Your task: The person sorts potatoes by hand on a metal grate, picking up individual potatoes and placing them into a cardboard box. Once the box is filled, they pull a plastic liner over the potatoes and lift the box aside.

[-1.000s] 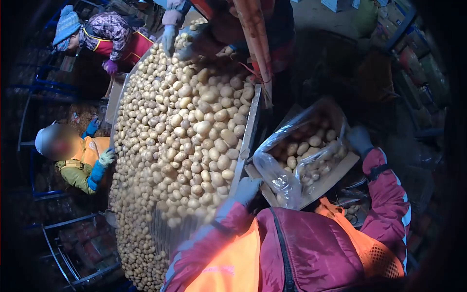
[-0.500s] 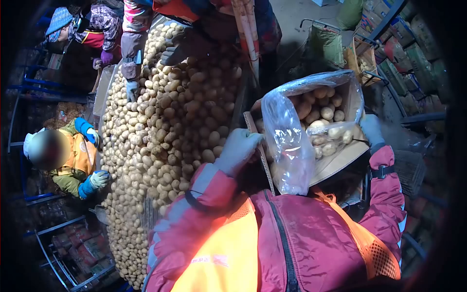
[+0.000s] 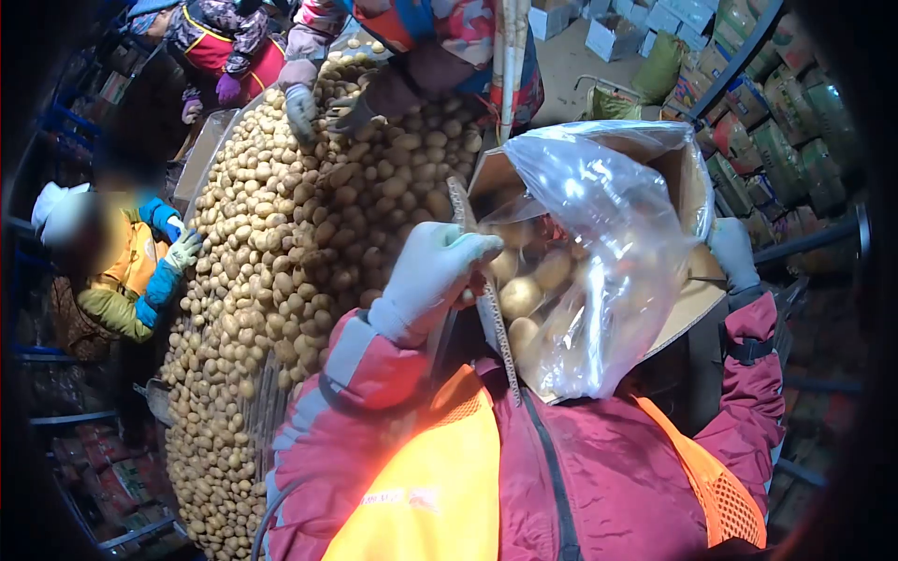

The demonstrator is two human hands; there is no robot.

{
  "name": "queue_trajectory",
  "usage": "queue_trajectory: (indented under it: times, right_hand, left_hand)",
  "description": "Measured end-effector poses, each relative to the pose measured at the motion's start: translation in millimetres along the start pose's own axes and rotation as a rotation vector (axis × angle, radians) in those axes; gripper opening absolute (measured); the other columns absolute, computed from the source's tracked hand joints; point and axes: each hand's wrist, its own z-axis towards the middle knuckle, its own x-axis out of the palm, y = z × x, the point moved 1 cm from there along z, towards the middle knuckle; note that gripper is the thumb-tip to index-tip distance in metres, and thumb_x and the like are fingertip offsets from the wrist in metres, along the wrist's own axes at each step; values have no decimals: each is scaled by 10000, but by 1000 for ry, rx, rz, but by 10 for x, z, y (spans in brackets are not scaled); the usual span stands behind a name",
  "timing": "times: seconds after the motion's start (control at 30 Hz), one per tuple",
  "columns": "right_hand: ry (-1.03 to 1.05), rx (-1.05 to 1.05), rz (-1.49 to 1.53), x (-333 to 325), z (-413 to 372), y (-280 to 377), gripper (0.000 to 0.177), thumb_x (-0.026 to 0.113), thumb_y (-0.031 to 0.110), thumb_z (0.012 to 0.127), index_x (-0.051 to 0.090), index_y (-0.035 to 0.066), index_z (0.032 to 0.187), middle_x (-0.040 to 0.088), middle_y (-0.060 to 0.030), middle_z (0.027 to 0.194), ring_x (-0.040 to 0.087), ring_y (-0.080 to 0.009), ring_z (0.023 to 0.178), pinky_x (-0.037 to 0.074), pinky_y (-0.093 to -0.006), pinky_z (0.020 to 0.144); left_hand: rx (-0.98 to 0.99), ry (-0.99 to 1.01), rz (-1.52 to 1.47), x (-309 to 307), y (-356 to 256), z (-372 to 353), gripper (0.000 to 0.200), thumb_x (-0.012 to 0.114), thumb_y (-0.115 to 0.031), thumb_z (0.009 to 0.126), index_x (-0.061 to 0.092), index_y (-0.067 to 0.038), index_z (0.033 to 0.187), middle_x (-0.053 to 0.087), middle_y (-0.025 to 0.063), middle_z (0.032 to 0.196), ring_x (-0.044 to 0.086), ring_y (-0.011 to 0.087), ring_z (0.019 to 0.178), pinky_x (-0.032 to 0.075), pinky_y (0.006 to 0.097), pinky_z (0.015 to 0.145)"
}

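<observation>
A cardboard box (image 3: 678,323) lined with a clear plastic bag (image 3: 622,234) is held against my chest, with potatoes (image 3: 520,297) inside it. My left hand (image 3: 432,276), in a pale glove, is closed on the box's left flap, thumb and fingers pinching its edge. On the box's right side is my right hand (image 3: 733,254), also gloved and gripping there, its fingertips partly hidden behind the cardboard. The bag's loose plastic folds across the opening and covers many of the potatoes.
A long heap of potatoes (image 3: 271,252) lies to the left. Three co-workers stand around it, one reaching in from the top with gloved hands (image 3: 301,114). Beside them is an upright post (image 3: 510,65). Stacked sacks (image 3: 786,103) and white boxes (image 3: 613,37) are at upper right.
The box has come closer to my chest, and its plastic now drapes over more of the potatoes. My left hand shifted slightly left with the flap. The co-workers' hands moved on the heap.
</observation>
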Motion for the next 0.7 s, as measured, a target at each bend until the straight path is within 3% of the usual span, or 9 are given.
queue_trajectory:
  times: [0.13, 0.2, 0.27, 0.4, 0.47, 0.5, 0.6, 0.67, 0.7]
  right_hand:
    - [-8, -36, -29, -199, -229, 696, 422, 676, 403, 880, 737, -12, 842, 654, -249, 708, 676, -409, 669, 485, -475, 607]
    - [73, -232, -55, -204, -321, 985, 466, 660, 458, 884, 744, 1, 852, 657, -251, 716, 682, -407, 673, 490, -480, 611]
    - [78, -343, -121, 26, -351, 1123, 570, 630, 559, 870, 751, 5, 811, 664, -258, 722, 687, -420, 686, 515, -491, 637]
    - [195, -318, -22, 37, -927, 2214, 553, 705, 552, 798, 753, 1, 819, 678, -247, 738, 694, -420, 720, 532, -476, 668]
    - [350, -353, -61, 148, -1150, 2577, 537, 723, 538, 788, 755, 3, 808, 670, -230, 695, 680, -397, 670, 519, -459, 640]
    - [357, -358, -59, 159, -1236, 2712, 537, 723, 538, 788, 755, 3, 808, 670, -230, 695, 680, -397, 670, 519, -459, 640]
    - [426, -451, 48, 8, -1519, 3090, 484, 703, 482, 816, 732, 11, 708, 617, -168, 567, 634, -324, 531, 503, -426, 588]
    - [445, -542, 237, 82, -1575, 3258, 465, 741, 433, 855, 708, 3, 682, 560, -94, 494, 541, -185, 436, 429, -365, 490]
    - [498, -538, 241, 44, -1624, 3372, 450, 738, 425, 855, 715, 7, 692, 576, -89, 503, 558, -185, 444, 446, -359, 499]
  left_hand:
    - [409, -1, 292, -483, -19, -621, 201, 658, -166, 915, 730, -13, 806, 645, 12, 680, 567, 89, 539, 438, 253, 494]
    - [104, -80, 146, -702, -103, -1082, 111, 651, -59, 886, 753, -28, 918, 668, 43, 756, 611, 124, 657, 487, 269, 613]
    - [445, -229, 397, -885, 32, -1558, 204, 639, -13, 852, 748, -42, 1022, 674, 66, 829, 632, 167, 790, 500, 304, 728]
    - [192, -384, 270, -1512, 349, -2286, 252, 639, -33, 851, 750, -45, 1077, 676, 74, 879, 637, 206, 808, 498, 316, 732]
    - [936, -494, 964, -1861, 717, -2523, 184, 770, -67, 790, 740, -59, 972, 593, 14, 625, 565, 141, 524, 431, 293, 487]
    - [1041, -422, 995, -1962, 720, -2718, 368, 772, 34, 745, 737, -85, 1092, 629, 32, 666, 588, 167, 557, 445, 307, 511]
    - [932, -587, 1053, -2532, 1083, -3130, 220, 693, -34, 864, 726, -29, 1082, 692, 89, 781, 661, 187, 688, 514, 295, 621]
    - [377, -574, 25, -3263, 1567, -3165, 181, 628, -98, 956, 724, -15, 1085, 721, 115, 876, 693, 205, 784, 551, 306, 717]
    - [356, -553, -18, -3031, 1357, -3216, 218, 588, -154, 1002, 731, -37, 1119, 754, 126, 977, 709, 257, 825, 564, 324, 796]
